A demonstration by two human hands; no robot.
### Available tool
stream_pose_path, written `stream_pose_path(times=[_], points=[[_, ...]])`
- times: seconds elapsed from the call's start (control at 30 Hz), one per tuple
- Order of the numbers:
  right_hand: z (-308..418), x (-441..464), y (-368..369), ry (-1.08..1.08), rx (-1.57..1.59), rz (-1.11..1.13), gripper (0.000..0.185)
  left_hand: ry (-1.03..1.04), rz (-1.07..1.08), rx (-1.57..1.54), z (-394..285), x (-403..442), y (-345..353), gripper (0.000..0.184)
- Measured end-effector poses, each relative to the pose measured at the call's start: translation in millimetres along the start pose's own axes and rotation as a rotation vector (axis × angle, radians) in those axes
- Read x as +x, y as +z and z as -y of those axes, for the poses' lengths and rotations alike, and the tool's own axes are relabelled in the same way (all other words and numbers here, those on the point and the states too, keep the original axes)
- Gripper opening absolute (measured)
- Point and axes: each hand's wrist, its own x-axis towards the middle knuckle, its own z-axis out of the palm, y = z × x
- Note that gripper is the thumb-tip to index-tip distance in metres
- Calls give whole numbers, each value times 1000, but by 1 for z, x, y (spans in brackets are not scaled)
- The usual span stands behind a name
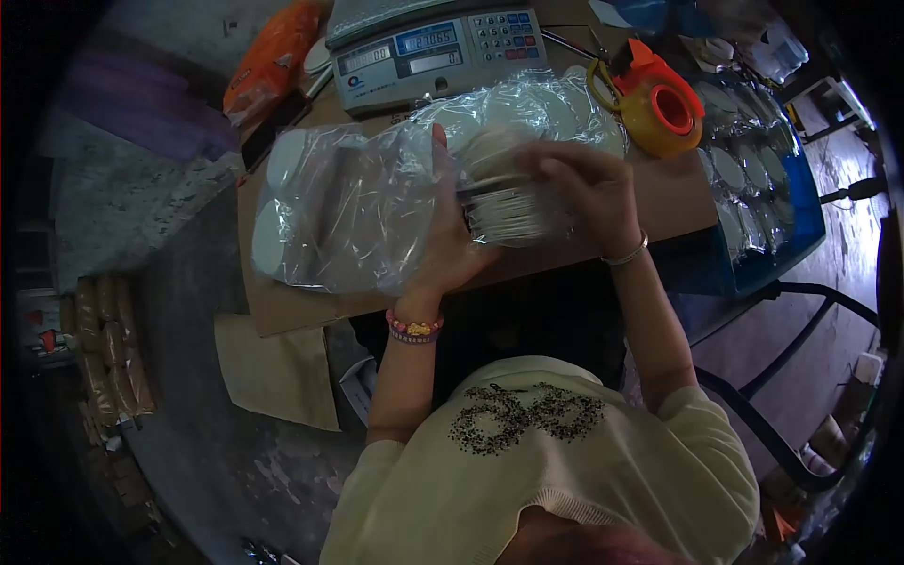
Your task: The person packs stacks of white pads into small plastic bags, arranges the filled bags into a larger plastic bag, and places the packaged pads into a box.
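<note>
- Plainly, the left hand (454, 250) is gripping a stack of thin, round, off-white discs (508, 215), in front of the white-and-blue electronic scale (377, 80).
- The right hand (595, 193), blurred, curls its fingers at the discs; whether it pinches any cannot be told.
- A snug left palm, light right fingertips and level edges would probably serve best, since such thin discs could fan out.
- A clear, crinkled plastic bag (377, 212) lies left-front of the scale; keeping its film off the discs seems wise.
- Right of the scale sits a yellow tape roll (648, 121) in a red dispenser (648, 61), no lettering legible.
- The scale's lower display (436, 62) seems to read 0; its upper display (427, 40) apparently ends in "065". A red-and-blue logo (355, 82) adjoins unreadable print.
- Left of the scale, an orange plastic bag (266, 71) carries illegible pale marks.
</note>
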Motion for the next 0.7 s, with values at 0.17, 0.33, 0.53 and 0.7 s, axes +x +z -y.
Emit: stream_pose_path(times=[0.17, 0.33, 0.53, 0.7], points=[[-6, -11, 10, -188, 327, -76, 114, -70, -111, -152, 0, 0, 10, 118], [12, -13, 36, -328, 142, 20, 136, 201, -101, -192, -30, 6, 22, 128], [-10, -16, 25, -216, 41, 69, 128, 33, 15, -253, -13, -1, 18, 134], [-1, -19, 24, -86, 187, 31, 120, 71, -5, -124, 3, 5, 15, 126]])
